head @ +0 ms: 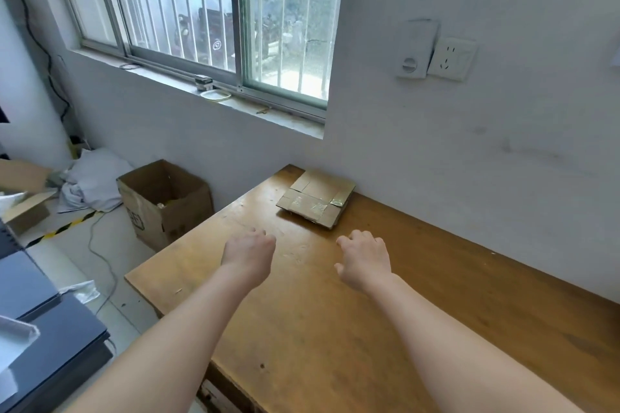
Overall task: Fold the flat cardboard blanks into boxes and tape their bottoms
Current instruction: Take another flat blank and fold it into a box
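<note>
Wooden surface (pixel 369 329) carries flat taped cardboard blanks (pixel 317 198) near wall; left hand (pixel 250 253) and right hand (pixel 364 260) hover short of them, grip empty, fingers loosely curled

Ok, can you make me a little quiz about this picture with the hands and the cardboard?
1. True or false: the left hand is holding the flat cardboard stack.
2. Where does the stack lie on the wooden table? A) at the near edge B) at the far end by the wall C) hanging off the side
3. Fill in: the open brown box stands on the ____ beside the table.

Key: 1. False; both the left and the right hand are empty, short of the stack. 2. B. 3. floor.
</note>
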Demonstrator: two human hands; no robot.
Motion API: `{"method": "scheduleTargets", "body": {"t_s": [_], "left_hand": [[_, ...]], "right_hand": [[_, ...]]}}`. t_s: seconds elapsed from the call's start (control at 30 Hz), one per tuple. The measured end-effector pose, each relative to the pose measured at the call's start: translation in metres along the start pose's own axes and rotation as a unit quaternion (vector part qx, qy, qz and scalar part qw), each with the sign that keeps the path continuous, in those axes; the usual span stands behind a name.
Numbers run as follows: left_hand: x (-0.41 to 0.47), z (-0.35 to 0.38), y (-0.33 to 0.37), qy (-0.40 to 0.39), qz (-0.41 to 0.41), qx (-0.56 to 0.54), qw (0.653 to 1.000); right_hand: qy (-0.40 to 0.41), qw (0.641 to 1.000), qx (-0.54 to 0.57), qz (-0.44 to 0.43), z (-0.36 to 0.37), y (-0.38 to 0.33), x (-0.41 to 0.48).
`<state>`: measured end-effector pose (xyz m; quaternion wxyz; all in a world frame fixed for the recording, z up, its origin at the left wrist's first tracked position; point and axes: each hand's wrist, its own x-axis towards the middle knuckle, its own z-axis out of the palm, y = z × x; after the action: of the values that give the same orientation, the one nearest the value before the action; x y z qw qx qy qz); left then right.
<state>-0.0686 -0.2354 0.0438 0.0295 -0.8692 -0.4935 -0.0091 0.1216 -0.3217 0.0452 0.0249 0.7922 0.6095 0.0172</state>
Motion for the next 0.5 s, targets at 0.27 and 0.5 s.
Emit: {"method": "scheduleTargets", "body": {"t_s": [0.27,0.5], "left_hand": [[0.102,0.028,-0.026,-0.016,0.033,0.012,0.999],[0.182,0.067,-0.041,-0.054,0.073,-0.007,0.996]], "right_hand": [[-0.032,0.998,0.003,0.053,0.015,0.01,0.09],[-0.068,0.992,0.024,0.107,0.044,0.012,0.153]]}}
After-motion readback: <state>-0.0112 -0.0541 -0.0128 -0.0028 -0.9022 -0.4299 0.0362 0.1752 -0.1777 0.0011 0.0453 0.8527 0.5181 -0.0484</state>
